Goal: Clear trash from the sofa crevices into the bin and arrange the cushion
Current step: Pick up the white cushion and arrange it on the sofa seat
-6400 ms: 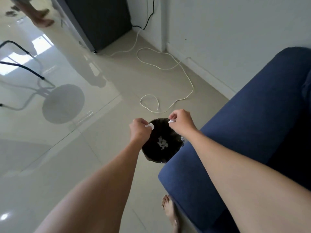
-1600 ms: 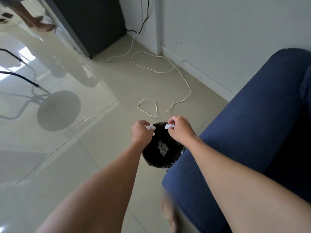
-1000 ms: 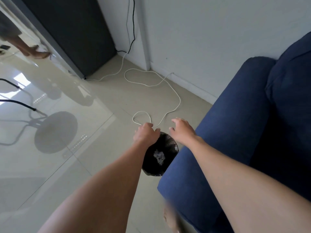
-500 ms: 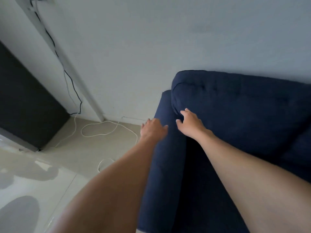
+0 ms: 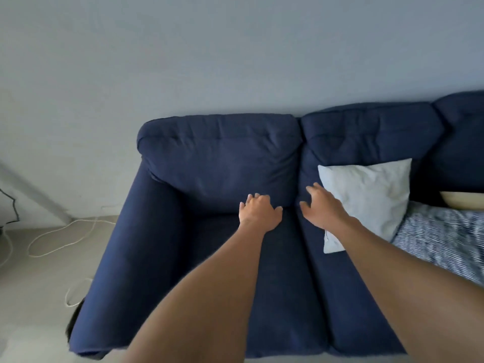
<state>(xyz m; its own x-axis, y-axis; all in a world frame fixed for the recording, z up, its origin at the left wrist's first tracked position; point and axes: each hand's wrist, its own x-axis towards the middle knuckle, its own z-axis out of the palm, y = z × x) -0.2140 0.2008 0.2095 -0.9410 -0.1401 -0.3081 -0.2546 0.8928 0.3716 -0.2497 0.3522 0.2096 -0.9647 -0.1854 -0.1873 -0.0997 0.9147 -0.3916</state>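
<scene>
Bare fingers (image 5: 255, 199) of our left hand (image 5: 259, 212) are loosely spread, holding nothing, tips at the seam where the seat cushion (image 5: 235, 271) meets the left back cushion (image 5: 220, 158). Whether the tips actually press into that crevice we cannot tell; the view is soft there. Our right hand (image 5: 323, 209) is spread wide too, empty, fingers pointing up-left over the gap between the two seat sections, just beside the pale cushion (image 5: 366, 197).

That cushion leans tilted against the middle back cushion (image 5: 366, 132), its lower corner resting on the seat. Our right forearm crosses in front of its lower left edge.

No trash visible in the crevices from this angle. Only a dark sliver shows on the floor by the sofa's front-left corner, probably the bin (image 5: 74, 318), mostly hidden by the armrest (image 5: 131, 244).

Sofa (image 5: 288, 310) is dark blue fabric, backed against a plain wall (image 5: 235, 48). To the right of the pale cushion lies a blue-and-white striped cloth (image 5: 442, 242) on the seat, with a cream-coloured curved edge (image 5: 463, 200) just above it, cut off by the frame. A white cable (image 5: 52, 239) loops across the floor (image 5: 31, 297) left of the sofa.
</scene>
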